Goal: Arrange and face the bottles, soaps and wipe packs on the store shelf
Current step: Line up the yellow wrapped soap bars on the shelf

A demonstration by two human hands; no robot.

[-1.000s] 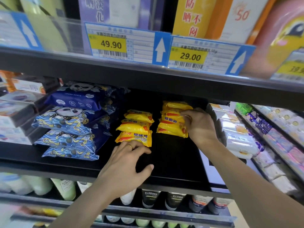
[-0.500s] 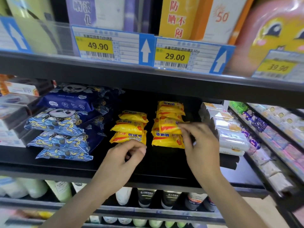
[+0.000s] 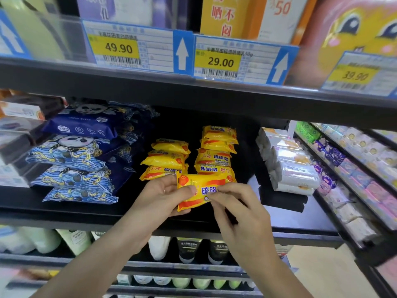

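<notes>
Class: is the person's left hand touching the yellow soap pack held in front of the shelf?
Touching. The head view shows the left hand gripping the yellow soap pack, thumb across its front; the right hand pinches it too.

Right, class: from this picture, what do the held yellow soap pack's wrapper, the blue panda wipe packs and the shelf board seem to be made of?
Yellow soap pack, gripped by left hand and right hand: probably thin glossy plastic film; it shines and crinkles.
Blue panda wipe packs: likely soft printed plastic film; puffy, with crimped ends.
Shelf board: apparently black-painted metal or laminate, smooth and matte; cannot tell which.
</notes>
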